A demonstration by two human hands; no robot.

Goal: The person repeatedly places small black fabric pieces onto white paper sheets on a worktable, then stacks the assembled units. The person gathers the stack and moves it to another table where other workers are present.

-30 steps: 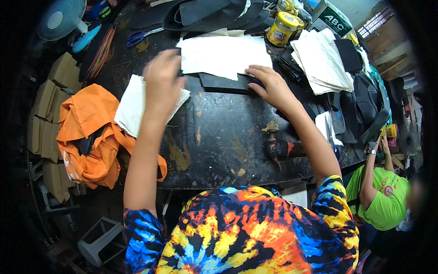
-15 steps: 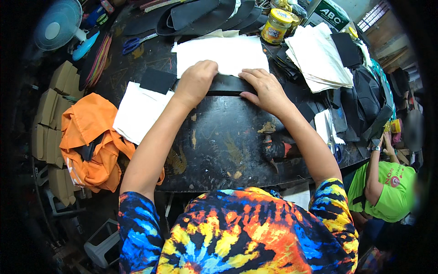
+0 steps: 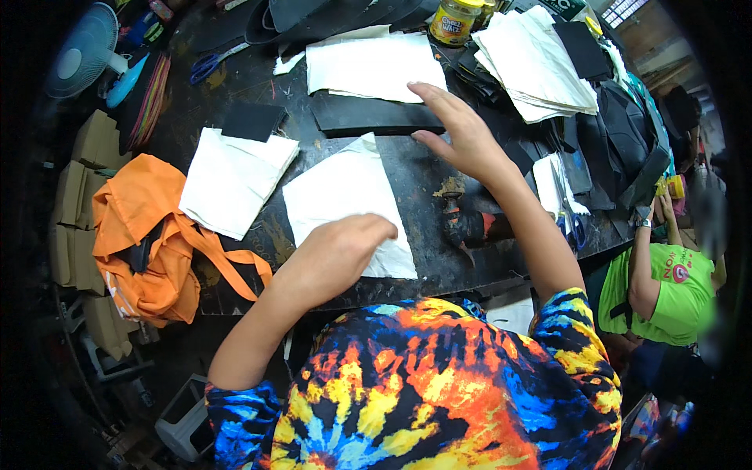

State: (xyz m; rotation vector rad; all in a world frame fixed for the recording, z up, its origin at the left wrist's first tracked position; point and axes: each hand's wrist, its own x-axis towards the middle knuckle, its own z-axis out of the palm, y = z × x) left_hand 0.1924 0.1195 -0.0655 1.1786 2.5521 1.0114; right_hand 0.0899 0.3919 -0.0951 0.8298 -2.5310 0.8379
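A loose white cloth sheet (image 3: 345, 184) lies slantwise on the dark table in front of me. My left hand (image 3: 345, 251) is closed at its near part, fingers curled together on the cloth; the fingertips are partly hidden. Farther off, my right hand (image 3: 462, 133) is open, thumb and fingers apart, its fingertips by the corner of another white cloth piece (image 3: 368, 66). Between that piece and the loose sheet runs a long black strip (image 3: 376, 117), just left of my right thumb.
Left are more white cloth (image 3: 235, 180), a black square (image 3: 254, 121), an orange bag (image 3: 141, 204) and scissors (image 3: 207, 66). Right are a dark tool (image 3: 466, 223), a white stack (image 3: 533, 66), more scissors (image 3: 576, 231) and a co-worker in green (image 3: 666, 290). A yellow-lidded jar (image 3: 454, 22) stands behind.
My left hand has come back from the black strip toward me, and a white sheet now lies on the near table. My right hand has lifted off the strip's right end.
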